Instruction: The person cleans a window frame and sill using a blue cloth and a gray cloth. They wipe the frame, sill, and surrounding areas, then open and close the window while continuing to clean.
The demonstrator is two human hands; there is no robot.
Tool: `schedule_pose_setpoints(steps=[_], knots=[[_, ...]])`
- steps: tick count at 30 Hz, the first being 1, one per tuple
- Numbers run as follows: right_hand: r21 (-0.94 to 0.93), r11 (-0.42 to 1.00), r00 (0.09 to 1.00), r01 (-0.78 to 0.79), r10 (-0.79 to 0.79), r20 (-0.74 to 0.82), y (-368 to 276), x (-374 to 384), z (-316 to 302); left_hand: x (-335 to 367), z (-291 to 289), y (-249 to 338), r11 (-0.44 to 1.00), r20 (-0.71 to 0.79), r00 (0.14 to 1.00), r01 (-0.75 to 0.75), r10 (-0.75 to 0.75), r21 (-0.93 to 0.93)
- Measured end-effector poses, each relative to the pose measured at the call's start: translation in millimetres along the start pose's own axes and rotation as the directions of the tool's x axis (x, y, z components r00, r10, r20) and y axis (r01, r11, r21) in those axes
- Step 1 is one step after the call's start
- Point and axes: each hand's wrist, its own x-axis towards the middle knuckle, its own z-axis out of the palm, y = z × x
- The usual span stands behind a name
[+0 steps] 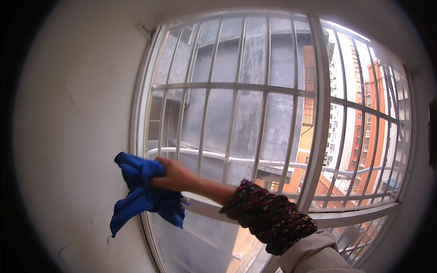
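My right hand [175,175] reaches across to the left edge of the window, its fingers closed on a bunched blue cloth [136,175]. Loose corners of the cloth hang below the hand, in front of the white window frame [142,123] and the wall beside it. Whether the cloth touches the frame or the glass, I cannot tell. A dark floral sleeve cover [273,216] and a beige sleeve [318,255] cover the right arm. My left hand is out of view.
Metal bars [236,86] run outside the glass, with a white pipe [214,154] across them. A thick upright [318,113] divides the window, and a horizontal rail [355,215] crosses below. The pale wall [68,136] on the left has cracks. Buildings [373,91] stand outside.
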Motion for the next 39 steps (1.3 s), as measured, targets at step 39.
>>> schedule_pose_setpoints(steps=[39], knots=[[-0.828,-0.191,0.738,0.527,-0.381,0.557,118.0,140.4,85.9,-55.1,-43.0,-50.0,0.944,-0.249,0.922,0.244,-0.297,-0.224]])
